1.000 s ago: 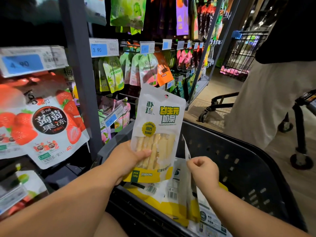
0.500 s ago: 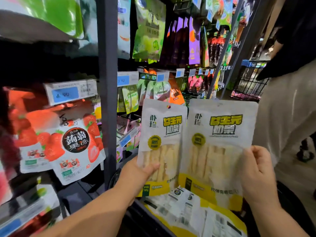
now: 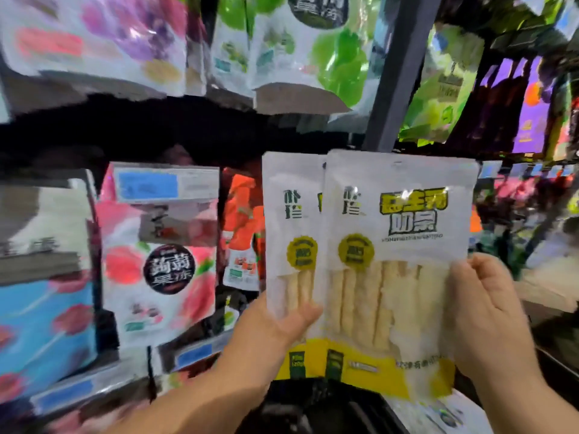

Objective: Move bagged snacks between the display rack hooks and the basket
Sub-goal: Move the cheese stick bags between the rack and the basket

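Two white-and-yellow snack bags with pale sticks showing through a window are held upright in front of the display rack. My left hand (image 3: pixel 279 327) grips the left bag (image 3: pixel 291 214) at its lower edge, thumb on the front. My right hand (image 3: pixel 488 317) holds the right bag (image 3: pixel 398 261) by its right side. The right bag overlaps the left bag's right half. Below them the dark basket (image 3: pixel 313 408) shows, with another bag (image 3: pixel 445 415) lying in it at the lower right.
Pink strawberry jelly bags (image 3: pixel 163 270) and a blue bag (image 3: pixel 40 321) hang at the left under a blue price tag (image 3: pixel 166 184). Green bags (image 3: pixel 313 42) hang above. A dark rack upright (image 3: pixel 394 73) rises behind the held bags. The picture is motion-blurred.
My right hand lifted a second bag from the basket and brought it up beside the first. Both bags rose and now overlap. The view swung up and left toward the rack.
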Available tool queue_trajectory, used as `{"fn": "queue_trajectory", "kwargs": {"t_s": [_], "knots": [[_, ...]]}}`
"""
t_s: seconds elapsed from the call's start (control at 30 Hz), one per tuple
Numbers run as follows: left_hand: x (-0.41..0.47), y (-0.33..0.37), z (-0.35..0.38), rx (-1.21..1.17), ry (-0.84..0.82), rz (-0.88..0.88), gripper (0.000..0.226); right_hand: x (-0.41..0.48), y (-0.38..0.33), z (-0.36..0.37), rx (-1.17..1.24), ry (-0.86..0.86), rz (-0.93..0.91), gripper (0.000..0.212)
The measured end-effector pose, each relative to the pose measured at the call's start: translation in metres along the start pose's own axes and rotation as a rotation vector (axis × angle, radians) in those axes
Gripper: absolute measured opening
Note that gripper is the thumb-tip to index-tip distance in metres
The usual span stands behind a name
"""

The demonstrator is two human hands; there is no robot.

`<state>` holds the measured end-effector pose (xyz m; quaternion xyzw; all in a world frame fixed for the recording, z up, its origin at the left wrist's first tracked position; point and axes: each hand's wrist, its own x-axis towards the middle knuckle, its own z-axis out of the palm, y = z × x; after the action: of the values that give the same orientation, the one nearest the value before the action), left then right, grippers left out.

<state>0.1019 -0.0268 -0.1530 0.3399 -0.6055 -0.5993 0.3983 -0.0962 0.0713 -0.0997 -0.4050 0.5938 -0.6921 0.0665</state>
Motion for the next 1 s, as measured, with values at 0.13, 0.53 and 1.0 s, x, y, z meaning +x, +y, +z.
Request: {"fn": "queue_trajectory", "kwargs": {"t_s": [0.13,0.53,1.0], "knots": [[-0.022,0.010,-0.063,0.090,0.119,0.053,0.029,-0.019,-0.005,0.064,0.037,-0.169,0.012,0.018],[-0.160,0.035,-0.253,0.233,0.609,-0.085,0.043,-0.122,-0.058,0.239,0.251,-1.012,0.085,0.088],[-0.313,0.038,-0.392,0.124,0.864,-0.212,0.059,-0.266,-0.107,0.390,0.421,-1.212,0.092,0.067]]}}
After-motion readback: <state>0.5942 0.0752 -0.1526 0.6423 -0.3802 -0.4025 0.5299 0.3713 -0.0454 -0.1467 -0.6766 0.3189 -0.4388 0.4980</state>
